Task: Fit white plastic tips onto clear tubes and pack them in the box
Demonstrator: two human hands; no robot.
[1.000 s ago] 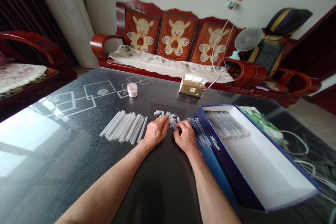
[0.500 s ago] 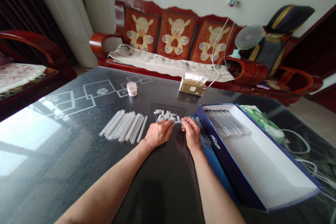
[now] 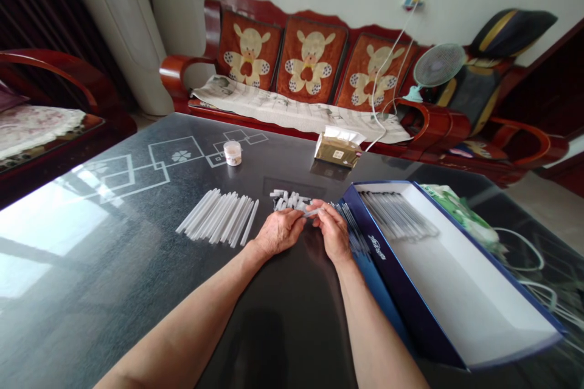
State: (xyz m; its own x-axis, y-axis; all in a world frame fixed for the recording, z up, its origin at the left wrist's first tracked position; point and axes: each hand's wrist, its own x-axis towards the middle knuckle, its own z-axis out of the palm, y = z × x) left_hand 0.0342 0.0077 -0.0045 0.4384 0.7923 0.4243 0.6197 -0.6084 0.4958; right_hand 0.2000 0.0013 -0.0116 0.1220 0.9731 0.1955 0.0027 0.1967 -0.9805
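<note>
- The left hand (image 3: pixel 279 232) and right hand (image 3: pixel 335 232) meet fingertip to fingertip just above the glass table (image 3: pixel 137 292). Both pinch shut on a small translucent piece (image 3: pixel 312 213) that bridges the gap between them.
- Whether that piece is one part or two being joined is too small to tell.
- Just beyond the fingertips lies a heap of short caps (image 3: pixel 289 199). Well to the left of the left fingers is a tidy row of white tubes (image 3: pixel 219 217).
- Touching the outer side of the right fingers is a fan of clear tubes (image 3: pixel 350 230). It leans against the wall of the blue box (image 3: pixel 378 249), and more tubes (image 3: pixel 396 216) lie inside the box.
- The work looks like fine fitting, so the grip should sit close to the ends of the piece, with both wrists resting low on the table for steadiness.
- It likely helps to keep the piece in one straight line between the hands, since a slanted push could bend it or flick it into the heap.
- The right fingers should stay clear of the clear tubes, which could roll if nudged.
</note>
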